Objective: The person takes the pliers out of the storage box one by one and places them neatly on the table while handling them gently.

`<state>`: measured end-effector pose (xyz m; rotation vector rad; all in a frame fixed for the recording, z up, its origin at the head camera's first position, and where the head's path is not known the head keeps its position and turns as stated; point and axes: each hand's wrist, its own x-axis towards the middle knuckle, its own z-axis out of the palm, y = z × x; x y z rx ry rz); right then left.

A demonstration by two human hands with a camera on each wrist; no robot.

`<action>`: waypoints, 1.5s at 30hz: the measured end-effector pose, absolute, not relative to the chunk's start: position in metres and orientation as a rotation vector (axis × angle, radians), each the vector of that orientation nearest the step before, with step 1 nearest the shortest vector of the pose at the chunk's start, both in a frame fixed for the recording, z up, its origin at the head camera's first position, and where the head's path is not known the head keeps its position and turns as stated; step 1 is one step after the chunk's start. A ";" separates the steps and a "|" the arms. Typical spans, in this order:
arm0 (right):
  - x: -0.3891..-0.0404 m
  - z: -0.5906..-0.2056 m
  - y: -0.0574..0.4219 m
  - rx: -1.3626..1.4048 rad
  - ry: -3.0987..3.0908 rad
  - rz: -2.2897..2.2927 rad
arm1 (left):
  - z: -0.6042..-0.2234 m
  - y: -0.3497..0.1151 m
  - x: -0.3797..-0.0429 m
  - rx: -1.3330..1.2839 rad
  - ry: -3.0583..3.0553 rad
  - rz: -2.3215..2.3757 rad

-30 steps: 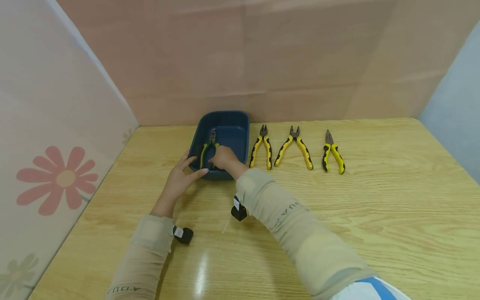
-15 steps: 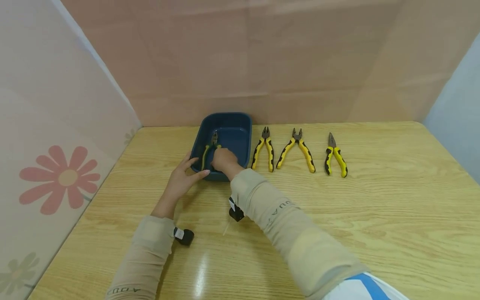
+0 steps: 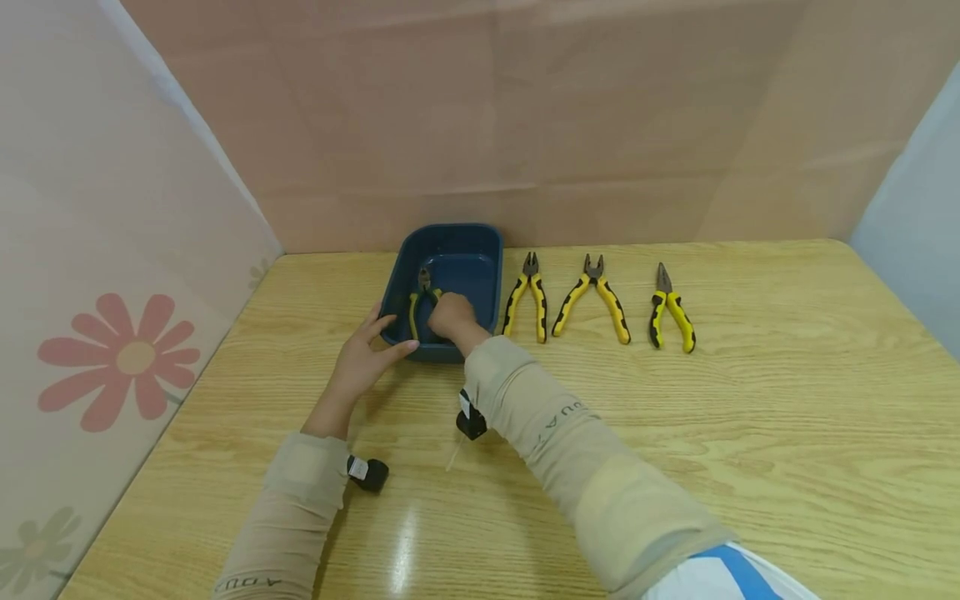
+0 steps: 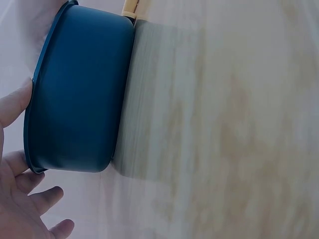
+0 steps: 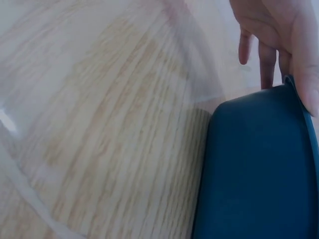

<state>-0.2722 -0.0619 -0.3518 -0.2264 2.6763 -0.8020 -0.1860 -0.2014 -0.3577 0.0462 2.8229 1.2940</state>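
A dark blue plastic bin (image 3: 489, 279) stands near the back edge of the table. My left hand (image 3: 358, 360) holds its near-left corner, thumb on the front rim and index finger over the left rim. Several of its other fingers are spread outside the wall in the left wrist view. Inside the bin lie pliers with green-yellow handles (image 3: 426, 289), spread apart, their metal nose toward the back. My right hand (image 3: 452, 317) reaches over the front rim and grips the right handle, which it mostly hides. In the right wrist view, the bin wall (image 5: 259, 164) hides the right hand's grip.
Right of the bin, three yellow-and-black pliers lie in a row: a narrow-spread pair (image 3: 529, 292), a wide-spread pair (image 3: 592, 292) and long-nose pliers (image 3: 666, 304). A pink-brown backdrop (image 3: 525, 125) rises behind the table (image 3: 750, 433). A flowered panel (image 3: 135, 358) borders the left.
The pliers in the bin have shifted and turned slightly with my right hand. My left hand has stayed at the bin's corner. The whole head view has shifted a little.
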 end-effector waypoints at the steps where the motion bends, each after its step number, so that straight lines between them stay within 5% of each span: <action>1: -0.272 -0.351 -0.061 -0.218 2.656 -0.841 | -0.358 -0.202 -0.186 0.046 2.823 1.294; 17: -0.298 -0.366 -0.063 0.273 1.922 -1.688 | -0.356 -0.203 -0.187 0.047 2.830 1.298; 25: -0.282 -0.346 -0.056 0.383 1.735 -1.772 | -0.358 -0.200 -0.188 0.020 2.823 1.290; 32: -0.321 -0.400 -0.065 0.339 1.612 -1.876 | -0.357 -0.200 -0.187 0.001 2.830 1.285; 45: -0.261 -0.317 -0.045 0.449 1.607 -2.038 | -0.356 -0.201 -0.188 0.038 2.824 1.277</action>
